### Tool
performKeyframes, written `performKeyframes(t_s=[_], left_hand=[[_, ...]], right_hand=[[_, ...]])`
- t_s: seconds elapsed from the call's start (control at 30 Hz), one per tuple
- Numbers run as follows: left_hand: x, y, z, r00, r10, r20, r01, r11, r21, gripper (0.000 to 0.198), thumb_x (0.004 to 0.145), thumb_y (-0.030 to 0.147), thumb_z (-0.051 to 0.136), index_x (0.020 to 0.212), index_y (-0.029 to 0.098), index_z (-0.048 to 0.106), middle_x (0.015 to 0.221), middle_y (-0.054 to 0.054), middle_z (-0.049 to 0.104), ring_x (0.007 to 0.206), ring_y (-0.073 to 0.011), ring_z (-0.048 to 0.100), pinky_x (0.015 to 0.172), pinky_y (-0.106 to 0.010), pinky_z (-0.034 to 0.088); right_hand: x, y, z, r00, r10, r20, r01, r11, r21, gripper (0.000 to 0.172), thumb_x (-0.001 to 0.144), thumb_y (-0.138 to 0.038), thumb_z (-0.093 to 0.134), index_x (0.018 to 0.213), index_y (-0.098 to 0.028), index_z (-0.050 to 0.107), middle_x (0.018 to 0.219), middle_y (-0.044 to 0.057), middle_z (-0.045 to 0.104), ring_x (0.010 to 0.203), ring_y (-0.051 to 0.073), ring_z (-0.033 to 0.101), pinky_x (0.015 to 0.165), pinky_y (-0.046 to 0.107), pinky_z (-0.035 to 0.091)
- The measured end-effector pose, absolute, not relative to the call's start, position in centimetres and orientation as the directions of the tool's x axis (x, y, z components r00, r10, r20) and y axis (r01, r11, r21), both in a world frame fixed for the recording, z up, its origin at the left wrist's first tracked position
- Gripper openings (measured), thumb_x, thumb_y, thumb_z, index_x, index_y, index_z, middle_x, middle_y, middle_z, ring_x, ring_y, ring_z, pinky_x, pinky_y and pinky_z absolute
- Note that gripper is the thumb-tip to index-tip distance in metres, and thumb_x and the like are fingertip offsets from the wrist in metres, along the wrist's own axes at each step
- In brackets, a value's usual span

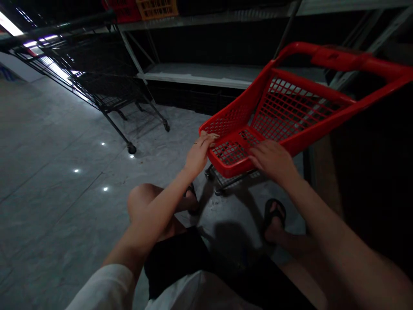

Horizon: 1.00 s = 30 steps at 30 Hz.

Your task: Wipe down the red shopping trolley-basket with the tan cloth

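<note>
A small red plastic shopping cart [280,144] stands on its wheels in front of me, with its low front end toward me and its handle at the upper right. My left hand [200,151] grips the front left corner of the basket rim, fingers curled over the edge. On the right side of the rim, my right hand [274,161] holds on with its fingers reaching over into the basket. Lattice walls and floor show inside the basket, with no goods visible there. Part of the wheeled frame is hidden below.
A larger dark metal shopping cart [97,82] stands at the left. Behind is a metal shelf rack [193,78], with a red crate [124,10] and an orange crate [158,8] on its upper level. My sandalled foot [274,217] is near the red cart's wheels.
</note>
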<state>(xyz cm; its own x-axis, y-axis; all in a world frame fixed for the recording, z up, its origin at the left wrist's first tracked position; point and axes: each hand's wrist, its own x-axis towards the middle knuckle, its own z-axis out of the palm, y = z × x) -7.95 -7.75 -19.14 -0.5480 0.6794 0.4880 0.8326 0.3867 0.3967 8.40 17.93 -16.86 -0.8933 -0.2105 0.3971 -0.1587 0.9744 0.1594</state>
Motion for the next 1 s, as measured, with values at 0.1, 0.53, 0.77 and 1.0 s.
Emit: performKeyframes(t_s=[0.1,0.53,0.77,1.0], left_hand=[[-2.0,-6.5,-20.8,-0.531,0.632,0.565,0.845,0.348,0.406,0.047,0.103,0.005,0.040,0.143,0.019,0.061,0.147,-0.014,0.065,0.150,-0.0252,0.055,0.127,-0.050,0.048],[-1.7,-3.1,-25.2,-0.851,0.260,0.456,0.510,0.201,0.836,0.055,0.105,0.010,0.035,0.158,0.020,0.048,0.159,-0.014,0.059,0.149,-0.0215,0.055,0.128,-0.049,0.045],[11.0,-1.0,-26.9,-0.975,0.218,0.042,0.032,-0.049,0.998,0.046,0.109,0.040,0.050,0.148,0.020,0.062,0.154,-0.013,0.064,0.148,-0.0276,0.058,0.129,-0.045,0.041],[7.6,2.8,-23.8,-0.991,0.081,-0.103,-0.128,-0.452,0.883,0.057,0.109,0.046,0.055,0.164,0.037,0.043,0.177,0.001,0.036,0.166,-0.0205,0.030,0.138,-0.042,0.022]], right_hand=[[9.5,23.2,-16.9,-0.912,-0.040,0.409,0.055,0.975,0.217,0.048,0.109,-0.045,0.038,0.094,-0.017,0.074,0.093,0.017,0.073,0.095,0.032,0.061,0.092,0.046,0.045],[15.0,25.8,-18.1,-0.814,0.180,0.552,0.236,0.971,0.032,0.033,0.092,-0.031,0.045,0.060,-0.028,0.049,0.062,0.011,0.062,0.072,0.030,0.056,0.078,0.049,0.041],[15.1,19.5,-15.6,-0.956,0.184,0.228,0.214,0.970,0.114,0.047,0.103,-0.031,0.041,0.082,-0.014,0.079,0.088,0.018,0.080,0.079,0.028,0.070,0.075,0.039,0.042],[14.1,16.4,-15.1,-0.955,0.276,0.107,0.294,0.926,0.236,0.054,0.103,-0.039,0.044,0.069,-0.016,0.079,0.066,0.015,0.074,0.058,0.024,0.064,0.057,0.033,0.026]])
